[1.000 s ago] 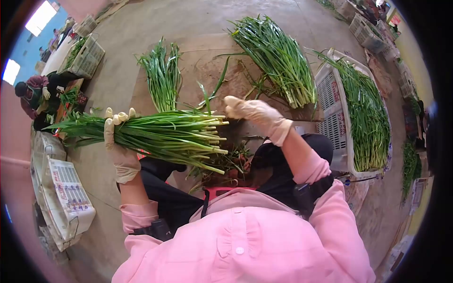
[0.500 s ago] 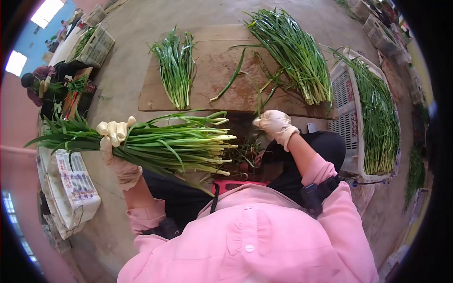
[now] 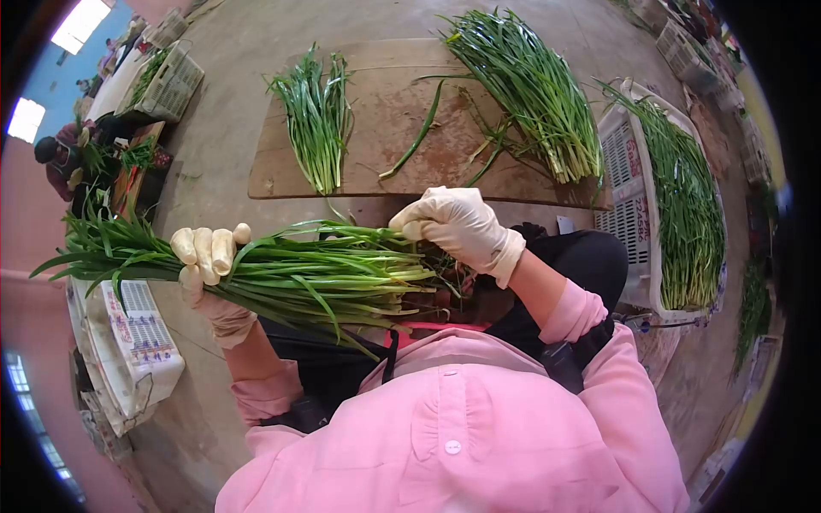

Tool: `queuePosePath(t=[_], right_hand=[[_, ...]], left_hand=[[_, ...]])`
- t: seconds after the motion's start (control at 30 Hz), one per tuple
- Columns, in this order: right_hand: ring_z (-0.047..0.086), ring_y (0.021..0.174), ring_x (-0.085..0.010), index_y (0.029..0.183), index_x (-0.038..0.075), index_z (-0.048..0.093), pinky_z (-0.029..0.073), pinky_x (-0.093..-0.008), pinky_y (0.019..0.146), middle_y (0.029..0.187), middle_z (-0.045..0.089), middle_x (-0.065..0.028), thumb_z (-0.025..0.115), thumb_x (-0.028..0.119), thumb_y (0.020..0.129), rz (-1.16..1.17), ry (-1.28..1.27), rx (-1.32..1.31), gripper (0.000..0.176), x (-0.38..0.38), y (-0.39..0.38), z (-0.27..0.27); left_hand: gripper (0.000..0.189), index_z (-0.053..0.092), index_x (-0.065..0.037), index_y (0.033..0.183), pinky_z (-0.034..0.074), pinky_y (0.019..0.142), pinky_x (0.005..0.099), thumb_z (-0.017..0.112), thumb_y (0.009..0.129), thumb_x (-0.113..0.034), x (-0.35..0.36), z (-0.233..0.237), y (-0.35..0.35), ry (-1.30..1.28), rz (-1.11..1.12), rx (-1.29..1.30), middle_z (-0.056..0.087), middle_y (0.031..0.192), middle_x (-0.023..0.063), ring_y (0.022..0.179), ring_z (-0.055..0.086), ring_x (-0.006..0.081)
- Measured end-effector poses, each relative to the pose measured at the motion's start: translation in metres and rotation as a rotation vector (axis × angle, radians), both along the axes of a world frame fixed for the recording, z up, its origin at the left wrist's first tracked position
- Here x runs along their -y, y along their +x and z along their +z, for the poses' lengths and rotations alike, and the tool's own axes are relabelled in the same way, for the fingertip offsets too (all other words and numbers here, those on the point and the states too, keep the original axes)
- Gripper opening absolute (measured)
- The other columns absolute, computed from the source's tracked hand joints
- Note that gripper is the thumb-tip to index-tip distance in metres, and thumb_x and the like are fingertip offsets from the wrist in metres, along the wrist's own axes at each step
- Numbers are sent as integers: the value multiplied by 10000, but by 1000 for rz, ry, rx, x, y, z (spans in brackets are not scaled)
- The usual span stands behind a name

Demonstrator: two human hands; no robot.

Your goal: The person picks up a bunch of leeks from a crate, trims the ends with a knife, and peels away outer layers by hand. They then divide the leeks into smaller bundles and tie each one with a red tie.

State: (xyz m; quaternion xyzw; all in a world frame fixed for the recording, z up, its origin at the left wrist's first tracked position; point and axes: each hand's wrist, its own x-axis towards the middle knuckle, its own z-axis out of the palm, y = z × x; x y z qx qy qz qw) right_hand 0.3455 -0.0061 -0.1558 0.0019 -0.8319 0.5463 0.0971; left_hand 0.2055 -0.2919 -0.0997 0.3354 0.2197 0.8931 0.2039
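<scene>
One bunch of green onions [image 3: 325, 274] is held crosswise above the lap: left hand [image 3: 209, 265] clamped round its middle, right hand [image 3: 453, 224] closed on the white stalk ends. Two heaps, a small pile [image 3: 318, 120] and a larger pile [image 3: 534, 94], lie on the wooden board [image 3: 402, 128]; one white crate [image 3: 629, 171] holds more

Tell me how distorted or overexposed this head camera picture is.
Head view: strong fisheye, the wooden board bows and black rings the frame; the windows top left are blown white; the green onion bunch, left hand and right hand look sharp and evenly lit.
</scene>
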Motion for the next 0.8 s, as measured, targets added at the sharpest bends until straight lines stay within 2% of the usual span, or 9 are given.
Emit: queuePosePath(t=[0.17,0.2,0.23,0.27,0.33,0.4,0.53,0.57,0.8], right_hand=[[670,891,-241,967,73,753,528,-345,799,930,713,-105,724,129,828,-34,52,108,153,-4,10,26],[641,991,-277,1137,93,709,505,-365,871,1039,682,-129,739,142,818,60,22,-29,324,-3,11,21],[619,1045,-310,1291,131,627,490,-370,909,1121,652,-155,756,135,795,96,-43,24,513,1,14,34],[645,1021,-328,1253,98,641,516,-399,862,1084,666,-174,787,186,751,55,-187,-175,530,9,14,19],[650,989,-367,1231,198,660,527,-419,824,1056,675,-160,816,266,649,115,149,-31,606,16,-1,16],[679,787,-337,899,154,744,533,-422,698,726,653,-132,754,188,581,0,155,-170,320,23,-4,3],[649,664,-314,652,138,673,486,-416,577,619,608,-94,710,164,569,-51,317,-273,94,15,3,6],[642,647,-310,622,141,656,474,-414,557,614,608,-84,707,167,571,-76,390,-334,77,13,4,5],[653,641,-264,593,176,651,477,-402,556,624,634,-34,707,231,590,-282,796,-396,78,-7,11,-14]], left_hand=[[137,499,-93,906,392,791,342,630,879,-61,9,13,2,-212,98,-67,467,730,-9,734,510,133],[144,484,-98,866,362,739,330,619,859,-48,16,13,4,-293,114,-27,448,729,-3,694,482,133],[150,457,-100,835,364,790,327,592,865,-42,14,13,4,-490,272,-347,452,734,1,689,459,138],[164,429,-102,805,365,841,324,564,871,-36,11,14,5,-651,469,-655,455,739,5,684,436,144],[180,449,-72,774,360,972,333,468,940,-6,2,8,-4,-97,-178,56,530,764,21,687,434,171],[266,364,-129,853,272,980,318,610,861,-27,9,-8,-17,-81,-219,89,402,737,-23,756,434,123],[309,325,-143,835,265,1033,321,601,861,-7,-5,-1,-10,-172,-148,53,381,754,-26,740,413,122],[193,454,-98,949,289,1078,366,633,878,-82,-4,-11,-20,-132,-215,-34,503,833,-4,846,505,135],[199,581,-46,1039,457,891,463,497,968,-211,54,-66,-73,1068,-857,1864,599,959,115,929,591,293]])
